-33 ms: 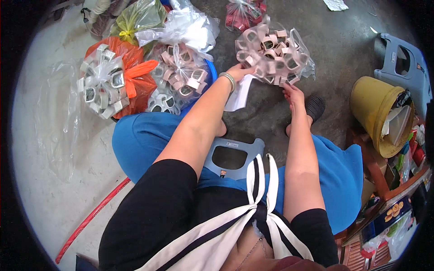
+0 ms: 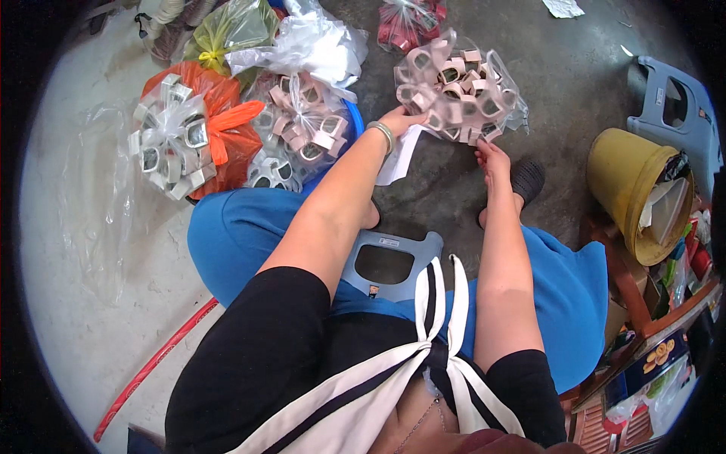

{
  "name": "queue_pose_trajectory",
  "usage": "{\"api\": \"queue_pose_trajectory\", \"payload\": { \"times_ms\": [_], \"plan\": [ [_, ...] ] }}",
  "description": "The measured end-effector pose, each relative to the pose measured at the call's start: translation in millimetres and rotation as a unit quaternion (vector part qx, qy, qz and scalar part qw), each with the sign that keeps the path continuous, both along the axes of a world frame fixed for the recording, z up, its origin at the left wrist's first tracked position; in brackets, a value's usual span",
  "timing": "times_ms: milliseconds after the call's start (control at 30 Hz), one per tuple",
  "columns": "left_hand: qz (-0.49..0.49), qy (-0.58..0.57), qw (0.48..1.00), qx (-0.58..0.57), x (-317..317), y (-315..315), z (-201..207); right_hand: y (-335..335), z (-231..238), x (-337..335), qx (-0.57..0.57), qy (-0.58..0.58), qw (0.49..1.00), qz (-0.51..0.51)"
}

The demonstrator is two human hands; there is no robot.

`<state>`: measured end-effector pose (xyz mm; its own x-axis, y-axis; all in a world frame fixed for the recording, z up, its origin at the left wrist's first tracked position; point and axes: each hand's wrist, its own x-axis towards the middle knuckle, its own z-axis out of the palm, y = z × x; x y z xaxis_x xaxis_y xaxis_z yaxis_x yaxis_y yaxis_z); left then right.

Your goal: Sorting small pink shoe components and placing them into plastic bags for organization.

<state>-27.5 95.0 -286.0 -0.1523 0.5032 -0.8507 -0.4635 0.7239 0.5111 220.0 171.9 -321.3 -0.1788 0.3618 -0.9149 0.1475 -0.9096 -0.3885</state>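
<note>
A clear plastic bag (image 2: 508, 79) full of pink, ring-like plastic parts (image 2: 469, 108) with dark openings lies on the dark floor ahead of me. My left hand (image 2: 401, 122) is closed on the bag's near left edge, its fingertips partly hidden by the plastic. A folded white sheet (image 2: 401, 157) hangs just under that hand. At the bag's near right edge, my right hand (image 2: 494, 159) has its fingers curled in a pinch against the rim, close to the lowest pink parts.
Left of the bag stand a knotted clear bag of pink parts (image 2: 308, 125), a bag of white parts (image 2: 175, 147) and an orange bag (image 2: 227, 178). A grey-blue stool (image 2: 427, 250) is between my knees. On the right are a tipped yellow bucket (image 2: 616, 170) and another stool (image 2: 650, 113).
My right hand and the bag have shifted very slightly. The white sheet under my left hand has swung a little and looks narrower.
</note>
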Motion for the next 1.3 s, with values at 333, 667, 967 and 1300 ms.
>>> {"api": "queue_pose_trajectory", "payload": {
  "times_ms": [333,667,967,1300],
  "plan": [
    [0.179,0.094,0.979,-0.03,0,9,-2,-1,30,-13,0.166,0.002,0.984,-0.064],
    [-0.192,0.381,0.903,-0.047,-11,10,48,72,91,7,0.141,0.051,0.948,0.281],
    [0.053,-0.215,0.975,-0.016,-47,49,107,123,132,17,0.096,0.123,0.956,0.249],
    [0.117,0.1,0.986,0.065,-51,92,60,116,79,-47,0.134,0.11,0.979,-0.104]
  ]
}}
